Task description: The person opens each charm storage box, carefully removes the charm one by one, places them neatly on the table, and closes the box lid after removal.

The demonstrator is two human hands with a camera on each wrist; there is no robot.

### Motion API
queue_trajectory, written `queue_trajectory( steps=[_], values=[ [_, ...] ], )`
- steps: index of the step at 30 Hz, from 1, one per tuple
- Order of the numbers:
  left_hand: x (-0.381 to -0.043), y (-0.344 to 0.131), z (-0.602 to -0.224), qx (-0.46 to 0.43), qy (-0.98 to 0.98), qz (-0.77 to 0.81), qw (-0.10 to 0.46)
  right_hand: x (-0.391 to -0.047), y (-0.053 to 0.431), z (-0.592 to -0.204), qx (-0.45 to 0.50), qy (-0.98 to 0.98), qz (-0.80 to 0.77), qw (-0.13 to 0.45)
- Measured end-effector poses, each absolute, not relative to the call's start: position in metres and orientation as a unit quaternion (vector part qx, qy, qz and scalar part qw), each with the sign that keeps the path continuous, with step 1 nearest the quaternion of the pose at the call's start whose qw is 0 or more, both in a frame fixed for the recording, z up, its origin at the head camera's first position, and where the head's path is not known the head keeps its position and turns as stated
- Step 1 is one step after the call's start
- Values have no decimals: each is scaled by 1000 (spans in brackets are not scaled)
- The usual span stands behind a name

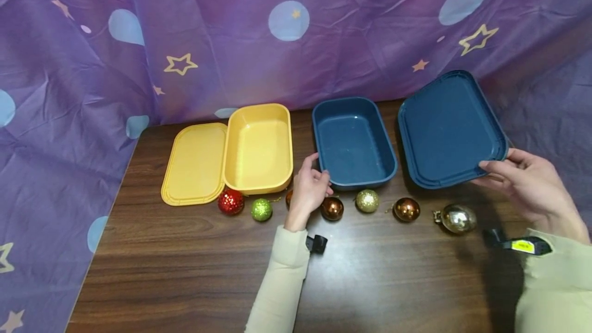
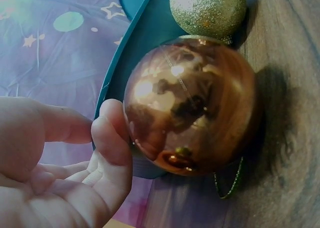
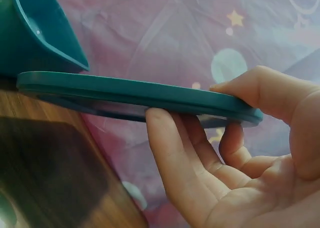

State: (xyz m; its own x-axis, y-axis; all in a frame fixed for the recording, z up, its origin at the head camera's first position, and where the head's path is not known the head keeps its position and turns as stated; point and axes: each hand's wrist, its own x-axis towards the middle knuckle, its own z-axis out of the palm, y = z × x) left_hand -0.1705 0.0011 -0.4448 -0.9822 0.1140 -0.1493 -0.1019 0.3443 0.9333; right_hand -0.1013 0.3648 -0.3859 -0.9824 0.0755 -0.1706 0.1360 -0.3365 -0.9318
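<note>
My right hand (image 1: 532, 179) holds a dark blue lid (image 1: 453, 132) by its near right corner, thumb on one face and fingers on the other. The lid is tilted and lifted over the table, as the right wrist view shows. My left hand (image 1: 309, 189) grips the near left corner of the empty blue container (image 1: 353, 148), its fingers at the rim. Close beside those fingers is a shiny copper bauble (image 2: 192, 108). A glittery gold bauble (image 1: 367, 201) lies before the container.
At the left stand a yellow container (image 1: 259, 148) and its flat yellow lid (image 1: 196, 163). Along the front lie a red bauble (image 1: 230, 202), a green bauble (image 1: 261, 209), a brown bauble (image 1: 406, 209) and a silvery bauble (image 1: 457, 219). A purple curtain (image 1: 231, 24) hangs behind.
</note>
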Motion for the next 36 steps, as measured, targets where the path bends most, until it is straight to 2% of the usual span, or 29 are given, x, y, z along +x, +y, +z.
queue_trajectory(
  steps=[8,22,28,36],
  values=[
    [-171,1,-445,5,815,572,94,-98,340,-377,110,662,-741,-27],
    [-171,1,-445,8,816,571,88,-103,317,-363,98,724,-683,-15],
    [-171,1,-446,12,815,574,85,-106,306,-352,97,811,-577,-16],
    [-171,1,-448,18,811,580,74,-110,274,-345,72,886,-454,-66]
  ],
)
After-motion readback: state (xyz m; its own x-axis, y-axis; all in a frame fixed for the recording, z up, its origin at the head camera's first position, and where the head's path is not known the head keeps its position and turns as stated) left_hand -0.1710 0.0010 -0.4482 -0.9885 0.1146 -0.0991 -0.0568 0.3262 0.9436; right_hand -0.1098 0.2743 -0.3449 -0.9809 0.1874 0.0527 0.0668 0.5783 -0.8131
